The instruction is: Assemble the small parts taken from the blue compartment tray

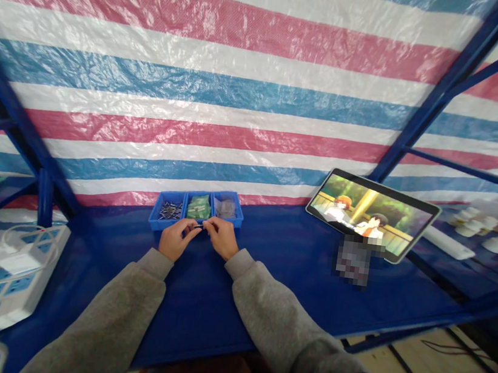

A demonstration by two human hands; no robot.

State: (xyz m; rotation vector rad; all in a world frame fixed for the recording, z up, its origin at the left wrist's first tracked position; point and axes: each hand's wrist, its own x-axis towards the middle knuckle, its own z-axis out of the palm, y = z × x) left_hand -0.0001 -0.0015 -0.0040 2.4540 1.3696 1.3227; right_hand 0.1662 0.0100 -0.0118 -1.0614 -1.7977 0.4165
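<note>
My left hand (pixel 176 237) and my right hand (pixel 222 237) meet over the blue table (pixel 283 276), just in front of a blue three-compartment tray (pixel 197 209). Both hands pinch a small dark metal part (pixel 198 226) between their fingertips. The tray's left compartment holds several dark screws (pixel 171 209), the middle one green packets (pixel 199 207), the right one small clear bags (pixel 226 208). Grey sleeves cover both forearms.
A tablet (pixel 371 213) playing a video leans at the right of the table. A white power strip (pixel 10 286) with plugs and cables lies at the left edge. White round items (pixel 477 229) sit on the neighbouring table at right. A striped tarp forms the back wall.
</note>
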